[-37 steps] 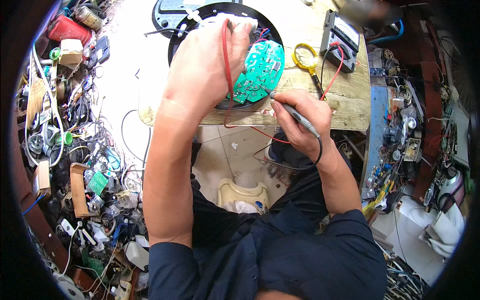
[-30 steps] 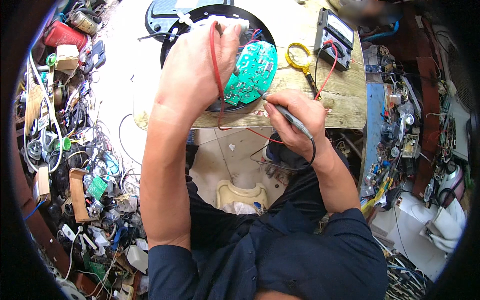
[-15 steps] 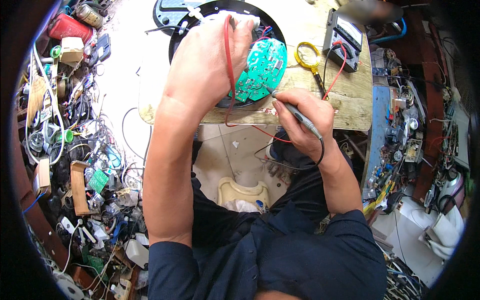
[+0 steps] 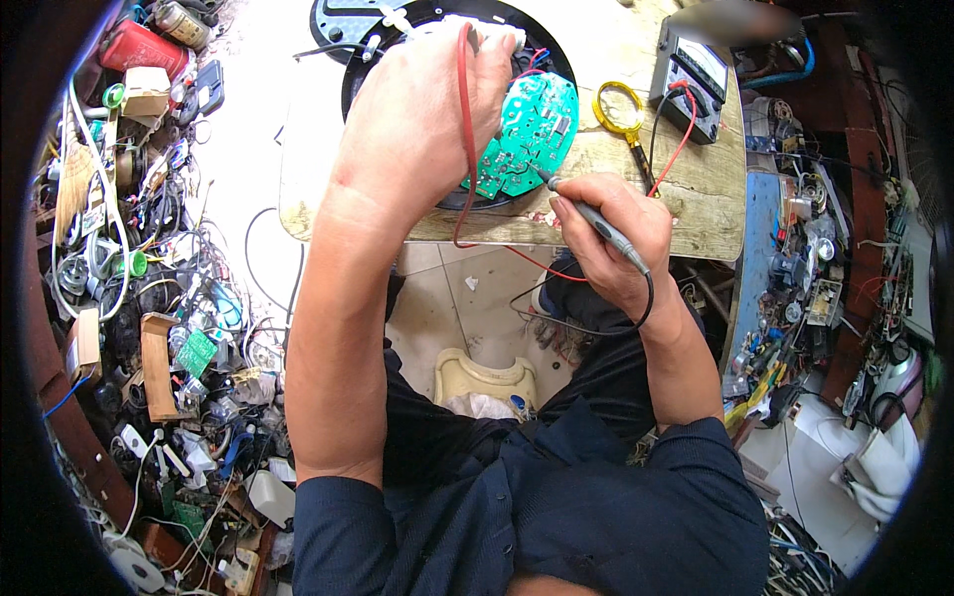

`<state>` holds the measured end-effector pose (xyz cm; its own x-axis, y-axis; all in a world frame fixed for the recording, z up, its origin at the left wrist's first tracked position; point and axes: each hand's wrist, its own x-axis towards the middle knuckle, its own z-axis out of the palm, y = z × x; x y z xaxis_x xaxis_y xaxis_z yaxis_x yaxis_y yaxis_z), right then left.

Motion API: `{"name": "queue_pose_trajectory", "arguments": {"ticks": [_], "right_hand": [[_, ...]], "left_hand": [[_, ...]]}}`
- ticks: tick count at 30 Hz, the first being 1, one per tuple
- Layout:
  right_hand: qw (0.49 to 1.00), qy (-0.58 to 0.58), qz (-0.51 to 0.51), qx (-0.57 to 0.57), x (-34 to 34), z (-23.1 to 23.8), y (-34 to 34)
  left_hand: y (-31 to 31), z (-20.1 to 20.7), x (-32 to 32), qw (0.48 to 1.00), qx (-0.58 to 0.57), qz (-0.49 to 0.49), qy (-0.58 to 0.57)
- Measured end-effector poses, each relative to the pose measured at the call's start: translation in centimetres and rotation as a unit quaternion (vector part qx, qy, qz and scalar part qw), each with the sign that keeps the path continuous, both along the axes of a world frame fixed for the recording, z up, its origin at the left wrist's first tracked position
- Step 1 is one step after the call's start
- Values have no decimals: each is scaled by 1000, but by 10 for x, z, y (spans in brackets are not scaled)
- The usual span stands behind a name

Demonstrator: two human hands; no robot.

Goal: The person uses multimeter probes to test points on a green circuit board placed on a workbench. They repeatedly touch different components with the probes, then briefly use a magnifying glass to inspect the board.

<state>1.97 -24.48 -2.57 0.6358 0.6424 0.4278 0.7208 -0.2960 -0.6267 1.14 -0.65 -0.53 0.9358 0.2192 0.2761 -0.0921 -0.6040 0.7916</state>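
Note:
A green circuit board [image 4: 537, 119] lies at a round black housing [image 4: 542, 30] on the wooden table. My right hand [image 4: 618, 233] is closed around a grey test probe [image 4: 596, 221] with a black lead, held like a pen. Its tip points at the board's lower right part; whether it touches I cannot tell. My left hand [image 4: 432, 114] is over the board's left side and the housing, fingers curled round a red test lead [image 4: 465, 109] that hangs down past its wrist side. The lead's tip and most of those fingers are hidden.
A pointer multimeter [image 4: 694, 84] with red and black leads stands at the table's right. Beside it lies a yellow-rimmed magnifying glass [image 4: 618, 107]. Heaps of electronic scrap [image 4: 189, 348] flank the table. Between my legs is a cream plastic stool [image 4: 485, 377].
The whole picture has shifted slightly to the right. Both hands keep their grips, and the probe in my right hand stays near the same part of the board.

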Motion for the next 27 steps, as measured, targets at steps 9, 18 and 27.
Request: {"name": "queue_pose_trajectory", "arguments": {"ticks": [9, 18, 27], "right_hand": [[1000, -6, -2, 7, 0, 0, 1], [1000, -7, -16, 20, 0, -2, 0], [999, -5, -46, 16, 2, -2, -1]], "left_hand": [[0, 1, -1, 1000, 2, -5, -5], [4, -1, -1, 999, 28, -13, 27], [2, 2, -1, 999, 22, -15, 42]]}}
